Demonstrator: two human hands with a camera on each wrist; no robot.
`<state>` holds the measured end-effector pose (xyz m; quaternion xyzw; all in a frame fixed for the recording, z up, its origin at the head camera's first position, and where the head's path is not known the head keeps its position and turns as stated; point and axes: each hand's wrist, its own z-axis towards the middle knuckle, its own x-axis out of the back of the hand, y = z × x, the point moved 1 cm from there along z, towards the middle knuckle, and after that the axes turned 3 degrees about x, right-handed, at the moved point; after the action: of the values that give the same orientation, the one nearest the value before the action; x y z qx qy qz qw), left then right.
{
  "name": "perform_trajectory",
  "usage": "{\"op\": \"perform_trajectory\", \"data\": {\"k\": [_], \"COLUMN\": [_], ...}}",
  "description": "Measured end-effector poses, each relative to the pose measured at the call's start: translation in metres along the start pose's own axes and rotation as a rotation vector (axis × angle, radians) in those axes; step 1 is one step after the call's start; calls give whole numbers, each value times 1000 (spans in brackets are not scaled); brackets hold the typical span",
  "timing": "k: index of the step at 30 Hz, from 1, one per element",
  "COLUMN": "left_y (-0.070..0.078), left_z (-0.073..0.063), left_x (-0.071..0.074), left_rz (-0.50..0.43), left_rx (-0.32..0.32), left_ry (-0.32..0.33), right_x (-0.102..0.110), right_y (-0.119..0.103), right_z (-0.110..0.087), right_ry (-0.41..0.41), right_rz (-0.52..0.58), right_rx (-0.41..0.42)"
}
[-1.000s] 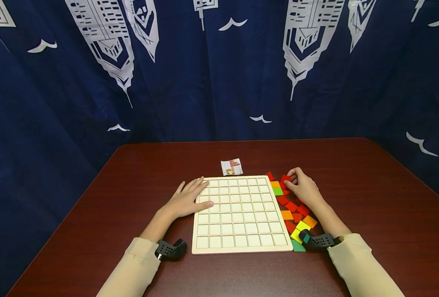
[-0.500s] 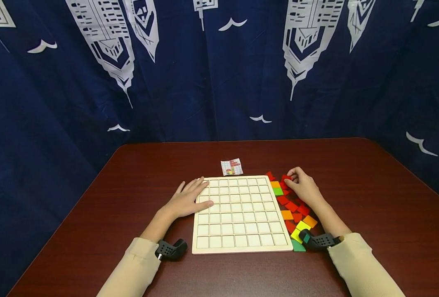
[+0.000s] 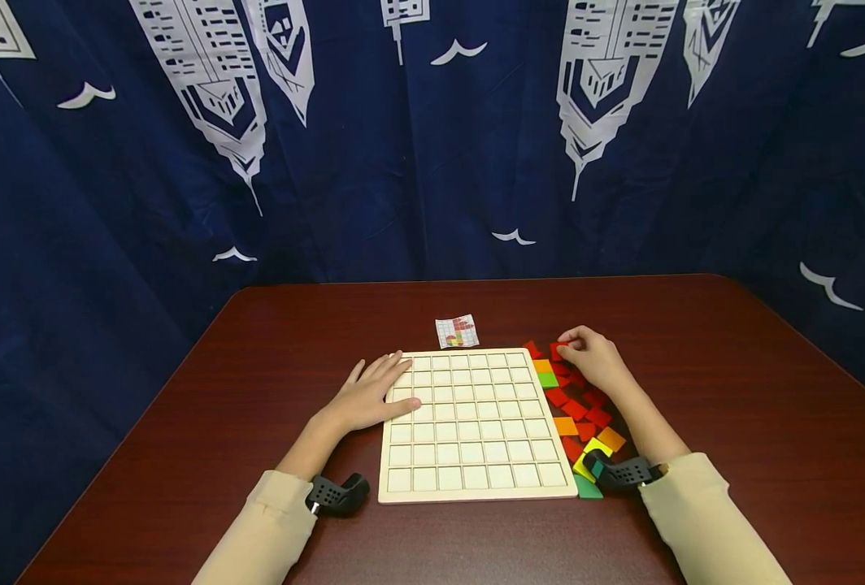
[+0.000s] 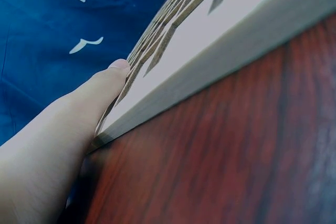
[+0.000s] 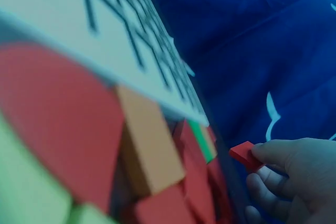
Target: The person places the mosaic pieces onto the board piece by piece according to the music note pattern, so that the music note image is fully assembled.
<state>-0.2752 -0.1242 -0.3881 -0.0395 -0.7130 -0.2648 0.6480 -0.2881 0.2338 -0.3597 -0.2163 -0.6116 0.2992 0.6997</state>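
A pale wooden grid board point(image 3: 476, 492) lies flat on the table. My left hand point(image 3: 362, 400) rests on its upper left edge with fingers spread; in the left wrist view the thumb point(image 4: 107, 85) reaches over that edge. To the right of the board, my right hand point(image 3: 597, 357) pinches a red tile point(image 5: 243, 153) between thumb and fingers, raised above the loose pieces. Beneath it are scattered several red tiles point(image 3: 575, 409), along with orange tiles point(image 3: 566, 426), yellow tiles point(image 3: 597, 448), a light green tile point(image 3: 548, 379) and a darker green piece point(image 3: 588, 487).
A small printed card point(image 3: 458, 331) with a coloured grid pattern lies just beyond the board's far edge. The dark red-brown table point(image 3: 147, 455) extends to both sides. Behind it hangs a blue curtain point(image 3: 374, 195) with white prints.
My right hand has lifted slightly and shifted a little left with the red tile, now apart from the pile. My left hand has stayed in place on the board.
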Motion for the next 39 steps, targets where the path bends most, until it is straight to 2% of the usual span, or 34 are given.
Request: {"op": "perform_trajectory", "data": {"k": [9, 20, 30, 39], "left_y": [-2, -1, -4, -4], "left_z": [0, 1, 1, 1], "left_x": [0, 0, -2, -1], "left_rz": [-9, -4, -24, -17], "left_rx": [-1, 7, -4, 7], "left_ry": [1, -4, -1, -1], "right_x": [-2, -28, -56, -77], "right_y": [-31, -64, -77, -79], "right_z": [2, 7, 10, 15], "right_ry": [-20, -45, -89, -88], "right_rz": [96, 187, 245, 274], "right_rx": [7, 70, 71, 64]}}
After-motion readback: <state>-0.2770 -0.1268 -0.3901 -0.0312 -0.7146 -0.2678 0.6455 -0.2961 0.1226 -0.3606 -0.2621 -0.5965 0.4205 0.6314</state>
